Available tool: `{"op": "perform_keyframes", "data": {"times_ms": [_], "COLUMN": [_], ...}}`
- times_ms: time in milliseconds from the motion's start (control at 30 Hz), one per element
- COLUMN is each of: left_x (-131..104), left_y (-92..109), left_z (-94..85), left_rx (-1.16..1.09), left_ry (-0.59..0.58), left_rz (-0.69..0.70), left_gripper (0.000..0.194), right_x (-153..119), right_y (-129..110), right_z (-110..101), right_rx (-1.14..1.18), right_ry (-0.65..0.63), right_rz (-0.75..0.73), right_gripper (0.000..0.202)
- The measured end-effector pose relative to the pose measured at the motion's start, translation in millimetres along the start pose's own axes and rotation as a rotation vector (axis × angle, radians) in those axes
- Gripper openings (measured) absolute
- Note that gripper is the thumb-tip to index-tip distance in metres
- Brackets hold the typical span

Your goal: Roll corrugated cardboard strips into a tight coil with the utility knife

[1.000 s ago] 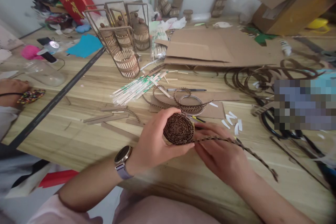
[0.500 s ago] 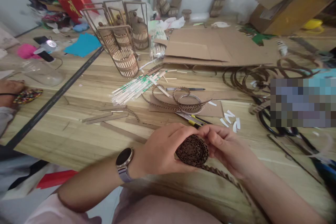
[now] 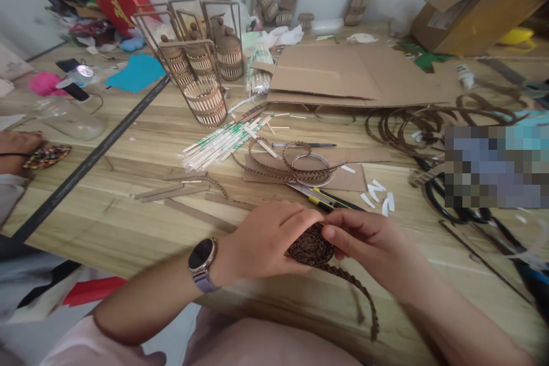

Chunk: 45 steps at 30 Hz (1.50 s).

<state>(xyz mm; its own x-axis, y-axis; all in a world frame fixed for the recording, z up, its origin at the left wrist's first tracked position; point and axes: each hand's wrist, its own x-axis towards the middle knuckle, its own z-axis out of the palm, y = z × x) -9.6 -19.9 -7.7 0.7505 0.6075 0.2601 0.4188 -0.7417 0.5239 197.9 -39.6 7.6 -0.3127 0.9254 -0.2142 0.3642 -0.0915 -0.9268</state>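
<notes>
A brown roll of corrugated cardboard strip (image 3: 309, 247), wound in a tight spiral, is held up over the table's near edge. My left hand (image 3: 268, 237) wraps round its left side, fingers over the top and thumb beneath. At the roll's right rim, my right hand (image 3: 364, 243) pinches the edge between thumb and fingers. The strip's loose tail (image 3: 358, 286) curves down to the right below my right hand, its end hanging free. Just beyond my hands lie a yellow and black utility knife (image 3: 323, 199) and a loosely coiled corrugated strip (image 3: 274, 171).
Paper-wrapped sticks (image 3: 223, 143) lie ahead, near small stick-and-cardboard lanterns (image 3: 205, 104). Flat cardboard sheets (image 3: 326, 77) are farther back. Brown strip coils (image 3: 398, 126) and black-handled scissors (image 3: 446, 206) lie right. Another person's hand (image 3: 19, 151) rests at the far left.
The roll has turned, and its loose tail now hangs shorter, with its end in view. My right hand's thumb and fingers have moved left onto the roll's rim.
</notes>
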Motion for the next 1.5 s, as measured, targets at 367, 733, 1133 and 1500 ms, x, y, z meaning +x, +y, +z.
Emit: {"op": "perform_keyframes", "data": {"times_ms": [367, 733, 1133, 1500], "left_x": [1.6, 2.9, 3.6, 5.4], "left_y": [-2.0, -2.0, 1.5, 1.4], "left_z": [-5.0, -13.6, -12.4, -11.7], "left_rx": [-0.098, -0.396, -0.592, -0.504], "left_ry": [0.033, 0.149, 0.143, 0.05], "left_rz": [-0.043, -0.153, -0.227, -0.26], "left_gripper": [0.052, 0.062, 0.064, 0.068], "right_x": [-1.2, 1.1, -9.7, -12.0], "right_y": [3.0, 13.3, 10.2, 7.8], "right_z": [5.4, 5.2, 12.3, 16.2], "right_rx": [0.025, 0.04, -0.212, -0.377], "right_ry": [-0.041, 0.176, 0.395, 0.451], "right_rz": [-0.016, -0.236, -0.655, -0.664], "right_gripper": [0.052, 0.035, 0.018, 0.025]}}
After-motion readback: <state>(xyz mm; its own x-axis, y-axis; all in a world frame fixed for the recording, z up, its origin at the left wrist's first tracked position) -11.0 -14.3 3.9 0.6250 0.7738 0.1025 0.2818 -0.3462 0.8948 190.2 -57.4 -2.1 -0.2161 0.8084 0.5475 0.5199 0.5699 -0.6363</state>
